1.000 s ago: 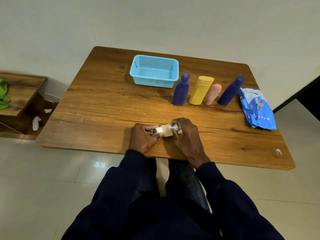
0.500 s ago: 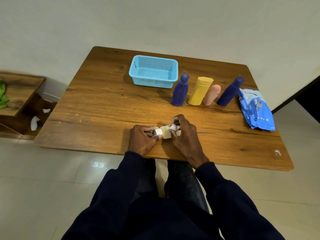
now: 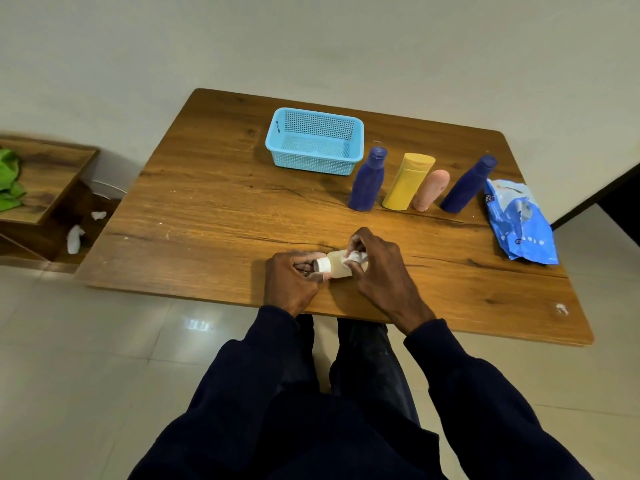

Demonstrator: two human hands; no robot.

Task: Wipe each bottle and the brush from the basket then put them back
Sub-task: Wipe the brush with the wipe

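Wooden tabletop (image 3: 207,209) near a pale wall: the left hand (image 3: 289,280) curls its fingers (image 3: 304,260) round the capped end of a small cream bottle (image 3: 337,266) lying sideways, while the right hand (image 3: 381,268) pinches a white tissue (image 3: 355,257) against its body. Beyond the fingers stand a dark blue bottle (image 3: 369,181), yellow bottle (image 3: 408,183), pink bottle (image 3: 431,190) and second dark blue bottle (image 3: 467,185); the blue basket (image 3: 311,164) sits farther off.

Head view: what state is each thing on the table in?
Light blue plastic mesh basket: empty.
Small cream bottle, white cap: capped, sideways, in left hand.
White wipe: pinched by right hand, on that bottle.
Two dark blue bottles, yellow bottle: capped, standing.
Blue packet: lying crumpled.
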